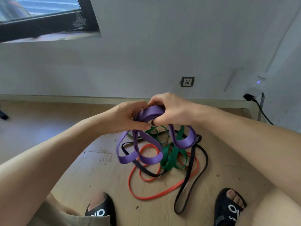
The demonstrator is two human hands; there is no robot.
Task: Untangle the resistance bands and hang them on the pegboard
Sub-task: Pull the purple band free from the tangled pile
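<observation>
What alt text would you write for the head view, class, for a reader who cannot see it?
Both hands, left and right, grip a purple band lifted above a tangle of green, orange and black bands on a wooden floor, sandalled feet below.

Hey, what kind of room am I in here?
Probably a plain room in a home, not a gym: a wood-look floor, a painted wall with a socket, and a window. No pegboard shows. Both hands hold the purple band.
</observation>
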